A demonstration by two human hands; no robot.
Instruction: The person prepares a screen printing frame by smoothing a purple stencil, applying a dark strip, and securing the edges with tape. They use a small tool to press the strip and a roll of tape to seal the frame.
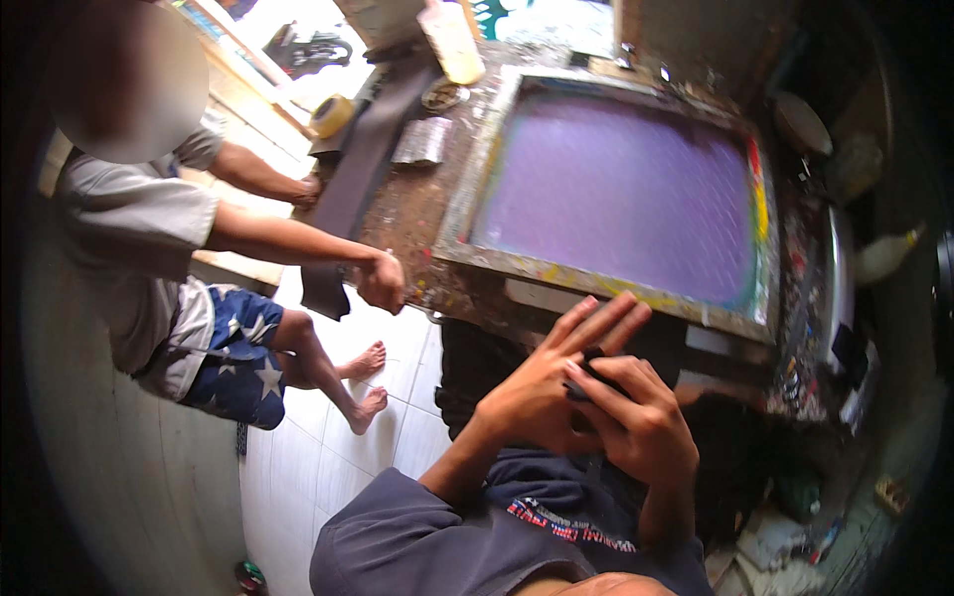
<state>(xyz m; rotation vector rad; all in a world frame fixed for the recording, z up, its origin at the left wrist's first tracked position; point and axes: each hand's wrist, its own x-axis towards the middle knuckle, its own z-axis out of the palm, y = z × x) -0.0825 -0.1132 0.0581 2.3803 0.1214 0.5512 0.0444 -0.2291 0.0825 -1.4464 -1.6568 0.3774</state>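
Dark cloth of a worker's short-sleeved shirt, printed with red and white lettering, fills the near side of a cramped workshop, where two bare hands meet just short of a paint-spattered bench. The worker's left hand reaches away with its visible fingers straight and slightly spread; the right hand lies against it, fingers bent over a small black object set between the two. From where I stand, I cannot tell whether the right fingers are clamped on it or merely touching. Beyond the fingertips, a purple screen sits in a stained frame on the bench. At left, a barefoot co-worker in a grey shirt and star-patterned shorts stands on white tiles, one hand curled at the bench's edge, the other near a long dark strip. A yellow roll rests beside the strip's far part; a white bottle with a yellow tip is at far right.
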